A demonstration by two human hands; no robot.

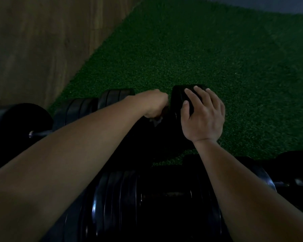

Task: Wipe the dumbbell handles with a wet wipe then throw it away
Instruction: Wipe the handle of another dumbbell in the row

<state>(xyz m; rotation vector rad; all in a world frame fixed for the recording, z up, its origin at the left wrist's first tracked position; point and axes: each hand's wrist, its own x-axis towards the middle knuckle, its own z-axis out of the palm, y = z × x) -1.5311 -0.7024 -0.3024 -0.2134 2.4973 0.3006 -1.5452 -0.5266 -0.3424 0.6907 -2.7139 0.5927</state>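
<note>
Dumbbell plates and handle sat in deep shadow at the centre of our view, on the green turf, and we judged the thing heavy and rigid, not something a wiping stroke would shove about easily, though it could roll on its round plates. At nine o'clock lay another dumbbell with a bright metal bar end, untouched, and a row of black plates beside it.

Moving rightward, our left hand was clenched down over the handle, at about eleven o'clock from the dumbbell's middle. A pale scrap of the wet wipe peeked out beneath the fist, so we took the hand to be gripping the wipe around the bar. The wipe looked soft and limp, light and probably slick when damp; we judged it best pinched in a bunched fold so it would not slide out.

Further right, our right hand was spread over the far plate at one o'clock, fingers draped on its rim, steadying rather than lifting. That rim seemed the sensible place to brace.

At six o'clock a larger plate stack filled the foreground.
</note>
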